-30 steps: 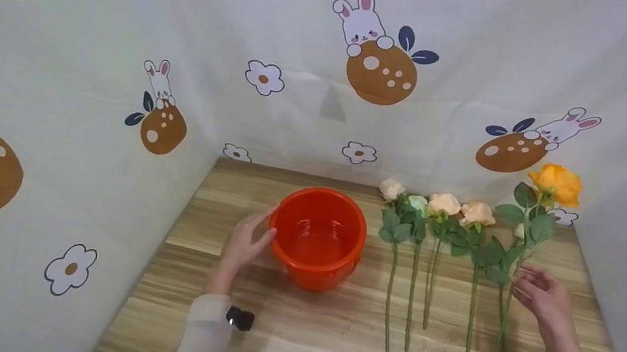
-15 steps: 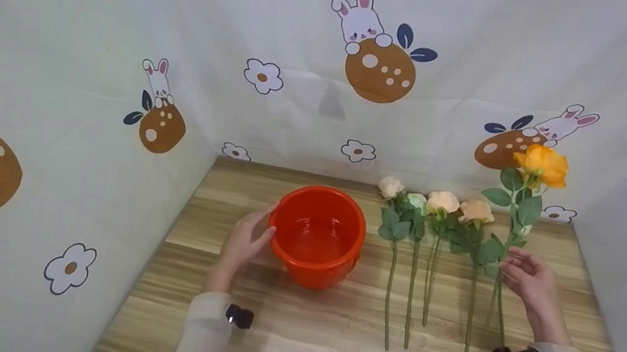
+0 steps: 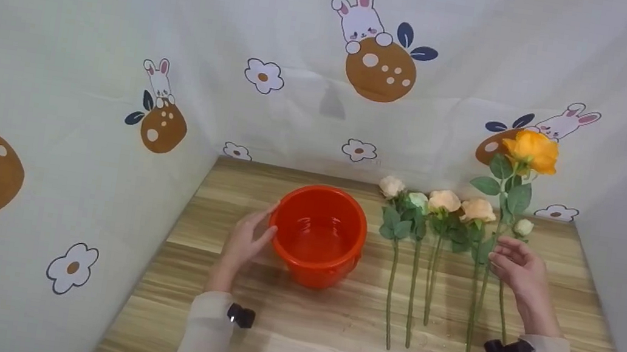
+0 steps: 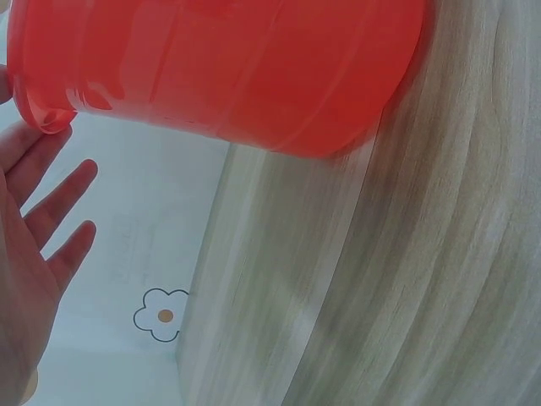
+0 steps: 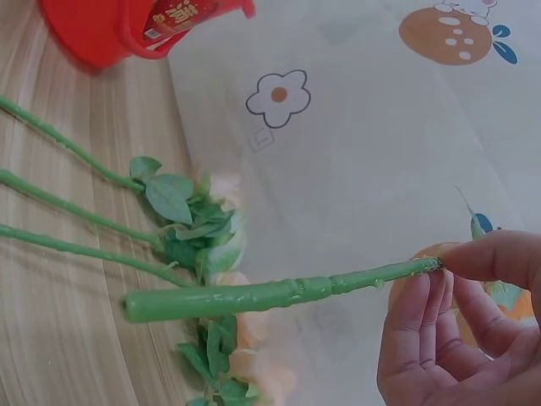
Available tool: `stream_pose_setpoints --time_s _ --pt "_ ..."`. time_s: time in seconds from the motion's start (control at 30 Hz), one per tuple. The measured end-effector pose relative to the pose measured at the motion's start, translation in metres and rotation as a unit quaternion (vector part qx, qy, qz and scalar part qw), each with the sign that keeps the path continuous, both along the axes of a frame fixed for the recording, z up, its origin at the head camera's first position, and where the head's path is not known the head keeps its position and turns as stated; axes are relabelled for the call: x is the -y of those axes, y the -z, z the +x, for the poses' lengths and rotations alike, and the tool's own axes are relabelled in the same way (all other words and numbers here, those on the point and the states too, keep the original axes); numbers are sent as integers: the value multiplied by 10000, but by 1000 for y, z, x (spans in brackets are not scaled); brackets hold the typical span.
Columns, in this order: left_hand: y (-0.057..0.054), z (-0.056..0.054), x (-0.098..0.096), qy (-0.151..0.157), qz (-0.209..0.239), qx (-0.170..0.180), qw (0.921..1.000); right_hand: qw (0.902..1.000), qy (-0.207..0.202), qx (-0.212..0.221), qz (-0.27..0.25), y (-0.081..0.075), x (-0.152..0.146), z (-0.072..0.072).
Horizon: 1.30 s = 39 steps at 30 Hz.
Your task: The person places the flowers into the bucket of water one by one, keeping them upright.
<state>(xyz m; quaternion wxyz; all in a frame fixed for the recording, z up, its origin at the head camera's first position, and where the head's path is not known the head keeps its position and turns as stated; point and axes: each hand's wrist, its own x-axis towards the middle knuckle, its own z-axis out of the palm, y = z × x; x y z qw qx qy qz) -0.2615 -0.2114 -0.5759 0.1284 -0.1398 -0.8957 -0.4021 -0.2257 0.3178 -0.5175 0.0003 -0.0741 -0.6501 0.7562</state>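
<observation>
An orange-yellow artificial rose (image 3: 531, 151) stands nearly upright in my right hand (image 3: 523, 279). Thumb and fingers pinch its green stem (image 5: 245, 296), whose cut end points toward the camera in the right wrist view. My left hand (image 3: 246, 243) touches the rim of a red bucket (image 3: 313, 274) on its left side. Up close, the left fingers (image 4: 63, 203) are fairly straight, with the foremost right at the bucket's rim. In the head view the bucket's visible inside holds nothing.
Several pale roses lie in a row right of the bucket, among them a cream one (image 3: 391, 187) and a peach one (image 3: 478, 210). A small pale bud (image 3: 523, 227) lies behind the right hand. Printed cloth walls (image 3: 296, 124) border the wooden table (image 3: 326, 349).
My right hand has lifted the orange-yellow rose and moved left and upward with it, away from the bud's stem. The left hand and bucket have stayed in place.
</observation>
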Motion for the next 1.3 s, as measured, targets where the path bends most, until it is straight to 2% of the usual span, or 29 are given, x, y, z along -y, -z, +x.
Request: stream_pose_setpoints --time_s 0.33,0.77,1.03,1.3 --pt "2 -1 0 61 49 -32 10000 9995 77 -230 211 -10 19 -4" --pt "2 -2 0 156 100 -174 9997 9982 85 -252 538 -19 41 -11" --pt "2 -3 1 107 89 -132 9998 9981 -88 -332 504 -19 54 -14" --pt "1 0 -1 42 42 -55 10000 9964 -256 -331 737 -23 69 -17"
